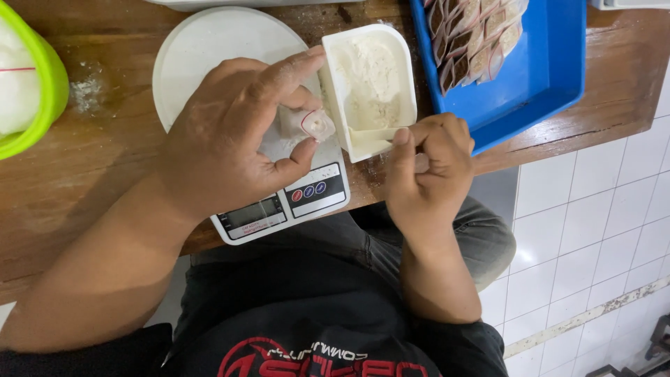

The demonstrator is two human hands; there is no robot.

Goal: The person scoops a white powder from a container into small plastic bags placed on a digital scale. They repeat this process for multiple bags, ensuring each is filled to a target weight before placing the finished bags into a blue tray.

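Head view: the left hand [230, 132] is pinching a small clear pouch [312, 124] open over a white kitchen scale [279, 202], while the right hand [427, 167], closed on a scoop [373, 136], is dipping into a white tub of powder [370, 84]; filled packets [474, 42] are lying in a blue tray [551, 70] on the table [84, 174], so filling is partway through

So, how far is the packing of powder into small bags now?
Done: many filled packets lie in the blue tray. In hand: the left hand holds a small open bag over the scale; the right hand scoops from the white powder tub. Left: powder remains.
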